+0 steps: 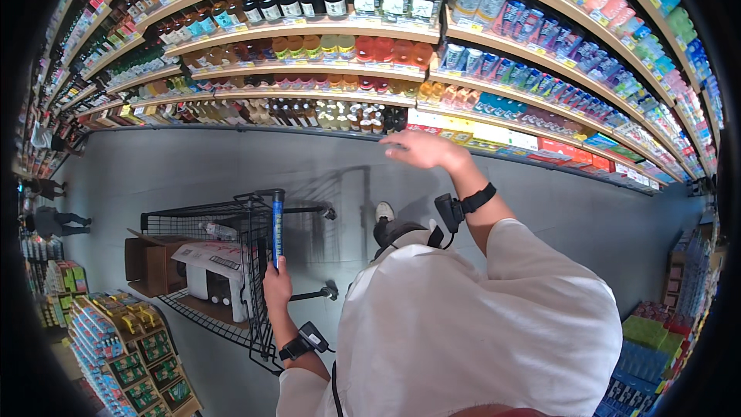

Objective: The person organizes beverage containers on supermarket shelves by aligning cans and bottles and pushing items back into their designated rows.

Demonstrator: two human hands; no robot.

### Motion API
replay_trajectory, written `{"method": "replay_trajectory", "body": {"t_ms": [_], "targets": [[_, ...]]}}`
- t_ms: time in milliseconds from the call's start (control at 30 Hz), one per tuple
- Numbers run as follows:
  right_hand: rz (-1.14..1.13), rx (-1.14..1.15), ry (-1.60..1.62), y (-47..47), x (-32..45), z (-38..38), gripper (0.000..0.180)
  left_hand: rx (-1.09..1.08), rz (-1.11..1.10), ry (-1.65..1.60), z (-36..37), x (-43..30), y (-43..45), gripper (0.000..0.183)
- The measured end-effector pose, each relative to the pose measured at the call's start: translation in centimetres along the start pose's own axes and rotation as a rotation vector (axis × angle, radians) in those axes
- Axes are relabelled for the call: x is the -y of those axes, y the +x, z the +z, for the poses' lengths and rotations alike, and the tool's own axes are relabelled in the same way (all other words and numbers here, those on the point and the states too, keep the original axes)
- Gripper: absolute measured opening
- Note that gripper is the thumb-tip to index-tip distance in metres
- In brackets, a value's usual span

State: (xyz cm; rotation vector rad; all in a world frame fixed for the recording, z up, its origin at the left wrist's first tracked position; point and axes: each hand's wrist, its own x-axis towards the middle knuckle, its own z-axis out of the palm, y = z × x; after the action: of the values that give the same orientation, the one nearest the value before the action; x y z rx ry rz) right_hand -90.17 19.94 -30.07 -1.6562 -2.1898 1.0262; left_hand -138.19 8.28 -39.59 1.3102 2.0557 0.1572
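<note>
My left hand (278, 285) is closed around the blue handle (278, 226) of a black wire shopping cart (200, 211). Inside the cart are an open cardboard box (153, 263), a white printed package (211, 260) and a clear plastic bottle (221, 230). My right hand (421, 149) is raised in front of the shelves with its fingers apart and nothing seen in it. From this view it lies over the edge of the bottom shelf, near red and yellow packs (462, 134); whether it touches anything cannot be told. Each wrist wears a black strap with a small device.
Long wooden shelves (312, 94) of bottles and cans curve across the top. A display of stacked packs (124, 353) stands at the lower left, and more stacked goods (642, 336) at the lower right. Two people (61, 223) are at the far left.
</note>
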Motion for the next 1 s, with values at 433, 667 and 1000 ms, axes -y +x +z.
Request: {"method": "replay_trajectory", "body": {"t_ms": [433,667,1000], "targets": [[0.165,-0.066,0.082,6.1,-3.0,-9.2,0.047,-0.358,0.174,-0.001,-1.1,-11.6,11.1,0.064],[0.317,-0.117,0.015,8.3,-4.9,-10.3,0.05,-0.392,0.094,-0.086,-2.3,-18.2,15.8,0.08],[0.495,-0.14,0.121,15.6,-1.5,-10.8,0.048,-0.182,0.636,-0.108,-4.8,-26.3,26.0,0.048]]}}
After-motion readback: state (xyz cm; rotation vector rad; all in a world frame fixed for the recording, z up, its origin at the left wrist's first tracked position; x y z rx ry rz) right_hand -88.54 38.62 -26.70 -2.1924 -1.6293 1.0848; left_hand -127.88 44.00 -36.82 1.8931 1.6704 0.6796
